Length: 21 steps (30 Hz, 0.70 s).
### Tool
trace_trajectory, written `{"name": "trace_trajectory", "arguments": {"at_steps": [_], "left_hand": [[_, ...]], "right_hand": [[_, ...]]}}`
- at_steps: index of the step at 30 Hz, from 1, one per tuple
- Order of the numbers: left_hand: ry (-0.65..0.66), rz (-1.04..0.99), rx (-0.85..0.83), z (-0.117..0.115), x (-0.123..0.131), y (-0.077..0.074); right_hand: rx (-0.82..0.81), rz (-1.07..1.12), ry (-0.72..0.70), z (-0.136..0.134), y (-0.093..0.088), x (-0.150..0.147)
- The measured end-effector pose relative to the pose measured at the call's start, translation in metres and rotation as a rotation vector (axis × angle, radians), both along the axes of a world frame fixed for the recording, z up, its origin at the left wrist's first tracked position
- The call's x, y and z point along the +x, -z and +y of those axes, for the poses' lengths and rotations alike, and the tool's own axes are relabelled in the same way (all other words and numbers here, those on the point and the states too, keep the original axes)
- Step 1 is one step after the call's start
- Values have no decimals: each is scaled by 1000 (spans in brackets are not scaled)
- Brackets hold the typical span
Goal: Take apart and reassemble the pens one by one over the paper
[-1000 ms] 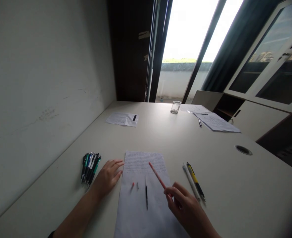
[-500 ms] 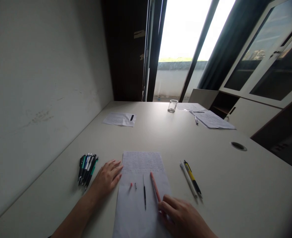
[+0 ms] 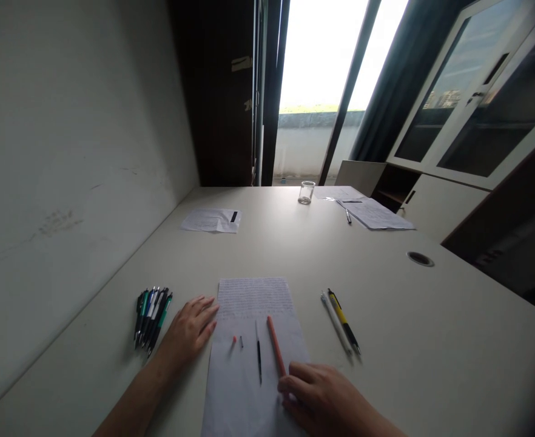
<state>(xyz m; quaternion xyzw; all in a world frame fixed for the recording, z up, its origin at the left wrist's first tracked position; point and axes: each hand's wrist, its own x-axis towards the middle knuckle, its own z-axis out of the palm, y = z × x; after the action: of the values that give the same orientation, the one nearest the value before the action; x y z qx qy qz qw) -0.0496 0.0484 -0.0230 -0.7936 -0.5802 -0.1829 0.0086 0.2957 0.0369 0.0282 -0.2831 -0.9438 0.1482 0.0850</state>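
My right hand (image 3: 315, 391) is closed around the lower end of a salmon-pink pen barrel (image 3: 275, 343), which lies along a sheet of paper (image 3: 231, 397) with handwriting at its top. The fingers hide that end of the barrel. Left of the barrel rests a dark, thin pen refill (image 3: 259, 358). Beside the refill are a small spring-like metal piece (image 3: 241, 342) and a little pink cap piece (image 3: 234, 339). My left hand (image 3: 189, 325) lies flat with fingers stretched out, its fingertips at the sheet's left edge, holding nothing.
Several pens (image 3: 151, 318) lie bunched left of my left hand. A white pen (image 3: 336, 323) and a yellow-and-black pen (image 3: 344, 321) lie right of the sheet. Farther back are a glass (image 3: 306, 192), a paper (image 3: 210, 220), stacked papers (image 3: 379, 215) and a round desk hole (image 3: 420, 259).
The whole view has shifted a little, so everything appears slightly farther left. Both hands and the pen parts keep nearly the same places on the paper and desk.
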Motion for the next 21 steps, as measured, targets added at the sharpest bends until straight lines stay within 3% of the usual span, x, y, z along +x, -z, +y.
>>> {"name": "trace_trajectory", "arguments": {"at_steps": [14,21], "left_hand": [[23,17,9,2,-5,5],[24,36,22,4,-8,7]], "right_hand": [[-67,177,123,8,-6,16],[-75,202,127,9,2,18]]}}
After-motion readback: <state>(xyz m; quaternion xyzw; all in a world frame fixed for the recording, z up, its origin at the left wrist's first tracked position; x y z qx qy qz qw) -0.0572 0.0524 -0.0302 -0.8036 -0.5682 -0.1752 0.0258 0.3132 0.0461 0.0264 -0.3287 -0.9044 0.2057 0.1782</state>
